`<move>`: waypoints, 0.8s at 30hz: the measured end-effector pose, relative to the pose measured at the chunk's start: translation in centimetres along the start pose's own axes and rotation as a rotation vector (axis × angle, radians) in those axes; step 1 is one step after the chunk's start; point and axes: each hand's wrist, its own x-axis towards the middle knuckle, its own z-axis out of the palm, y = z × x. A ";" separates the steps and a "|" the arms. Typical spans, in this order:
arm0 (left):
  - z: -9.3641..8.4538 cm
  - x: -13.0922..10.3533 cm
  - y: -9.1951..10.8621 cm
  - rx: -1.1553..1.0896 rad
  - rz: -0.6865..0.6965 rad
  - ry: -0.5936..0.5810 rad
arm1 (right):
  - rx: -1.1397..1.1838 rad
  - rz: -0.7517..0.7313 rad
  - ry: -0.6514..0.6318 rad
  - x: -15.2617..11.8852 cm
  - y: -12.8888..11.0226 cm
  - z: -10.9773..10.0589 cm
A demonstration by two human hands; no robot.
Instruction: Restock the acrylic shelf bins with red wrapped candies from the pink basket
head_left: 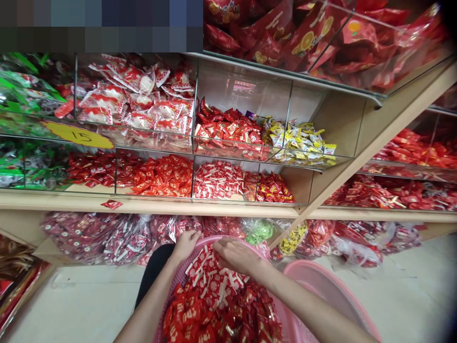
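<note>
A pink basket [167, 290] stands below the shelf, filled with red wrapped candies [185, 309] and, toward its far side, red-and-white wrapped candies [210, 281]. At the basket's far left rim is my left hand [188, 244], its fingers curled together at the edge. My right hand [233, 255] lies over the far part of the basket, on the red-and-white candies, with fingers bent down. What either hand's fingers hold, if anything, is too hidden to make out.
Glass-fronted shelf bins of candy [217, 181] rise ahead above a wooden ledge [150, 206], where one red packet [112, 204] lies. Bulging candy bags [82, 236] sit underneath. A second pink basin [317, 274] is at the right. A slanted wooden post [371, 138] divides the shelves.
</note>
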 end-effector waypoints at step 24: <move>-0.1 0.1 0.0 -0.018 -0.021 -0.013 | 0.149 0.713 0.255 9.0 9.7 -8.2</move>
